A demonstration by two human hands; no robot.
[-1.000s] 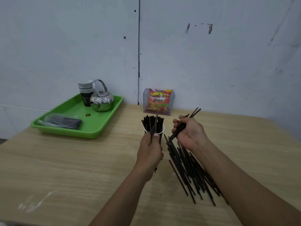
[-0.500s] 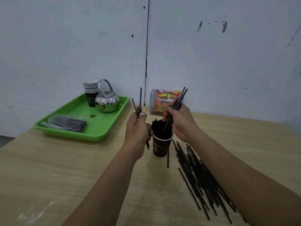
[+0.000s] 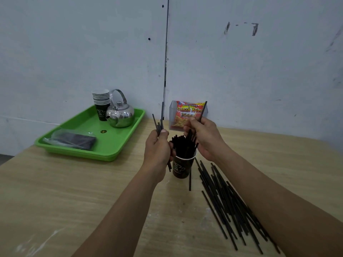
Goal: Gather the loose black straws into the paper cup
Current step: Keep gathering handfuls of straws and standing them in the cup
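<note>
Two bare hands are raised over a dark paper cup [image 3: 182, 166] that stands upright on the wooden table [image 3: 74, 191], already crowded with black straws [image 3: 181, 145] poking up out of its white-lined rim. The left hand [image 3: 157, 147], just left of the cup, is closed around a small bunch of straws [image 3: 160, 123] held nearly upright, their tops fanning above the thumb and their lower ends showing below the fist beside the cup's wall. The right hand [image 3: 203, 137], just right of the cup and slightly behind it, pinches a single straw [image 3: 202, 112] that slants up toward the wall, with more straws seeming to run down from its fingers into the cup's mouth. Both hands sit close on either side of the cup without touching each other.

Many loose straws [image 3: 228, 206] lie in a rough heap on the table to the right of the cup, beneath the right forearm, and one stray straw [image 3: 190, 180] lies close against the cup's base. Farther left, a green tray [image 3: 111, 153] carries a steel kettle [image 3: 120, 115], a stack of paper cups [image 3: 101, 101] and a clear bag of dark items [image 3: 74, 139]. A packet of French Fries snacks [image 3: 187, 115] stands in a clear holder against the wall.
</note>
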